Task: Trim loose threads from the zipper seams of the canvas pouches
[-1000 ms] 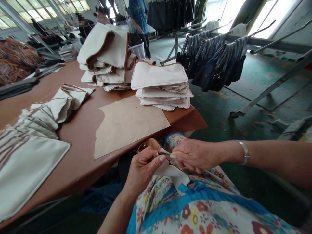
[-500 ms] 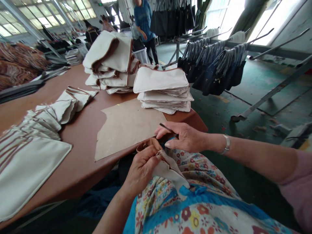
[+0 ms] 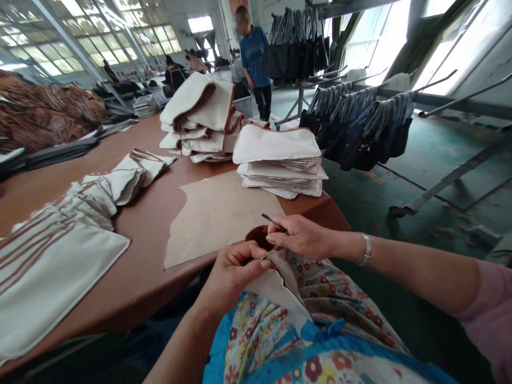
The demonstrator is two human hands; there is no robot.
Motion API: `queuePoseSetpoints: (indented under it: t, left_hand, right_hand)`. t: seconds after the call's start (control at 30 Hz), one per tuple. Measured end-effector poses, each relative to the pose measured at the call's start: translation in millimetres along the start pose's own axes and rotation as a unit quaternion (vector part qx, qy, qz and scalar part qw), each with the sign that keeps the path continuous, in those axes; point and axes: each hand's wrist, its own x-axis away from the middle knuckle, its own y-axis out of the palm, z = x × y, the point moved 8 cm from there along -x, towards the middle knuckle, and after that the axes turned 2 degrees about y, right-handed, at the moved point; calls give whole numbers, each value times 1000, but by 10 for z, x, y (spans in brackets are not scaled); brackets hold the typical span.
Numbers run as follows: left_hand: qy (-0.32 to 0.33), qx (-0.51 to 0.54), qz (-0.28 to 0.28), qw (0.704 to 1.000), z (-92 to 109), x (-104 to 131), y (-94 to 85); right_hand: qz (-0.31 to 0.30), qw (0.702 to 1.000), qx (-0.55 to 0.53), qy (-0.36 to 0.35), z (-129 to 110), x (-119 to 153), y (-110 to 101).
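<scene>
In my lap lies a white bag piece (image 3: 276,292) with brown edging, its upper edge pinched between the thumb and fingers of my left hand (image 3: 236,269). A brown leather-like part (image 3: 255,233) curls up just beyond those fingers, against the table edge. My right hand (image 3: 302,237) is closed around a thin dark tool (image 3: 273,221); its tip points up and left, and I cannot tell its exact kind. The right fingertips are close to the bag piece's top edge, by the left thumb. A floral apron (image 3: 340,298) lies under the work.
A tan sheet (image 3: 216,218) lies on the brown table (image 3: 148,229). Stacked white pieces (image 3: 280,160) and a taller pile (image 3: 200,114) stand behind it. More white pieces (image 3: 76,256) fan out at left. Dark bags (image 3: 360,138) hang on a rack at right; a person (image 3: 256,58) stands behind.
My right hand has come down and closer to the bag piece's edge with the tool. The left hand still pinches the piece. The view has tilted slightly up and left.
</scene>
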Motion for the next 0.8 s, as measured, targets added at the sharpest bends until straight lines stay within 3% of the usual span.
queuePoseSetpoints:
  t: [0.1,0.17,0.3,0.43,0.8]
  left_hand:
    - [-1,31,22,999,9,-16,-29]
    - [2,38,28,999,38,-19,-46]
    - [24,33,17,999,118,-14,-26]
    - [34,18,14,999,151,-10,9]
    - [19,-49,23,998,162,20,38]
  right_hand:
    - [53,979,171,-100,-235,106,-180]
    - [8,962,239,-131,-325,180,-149]
    - [-71,938,319,-113,-315,241,-30]
    - [-84,923,353,-125,-305,238,32]
    - [-101,925,355,-92,-327,276,12]
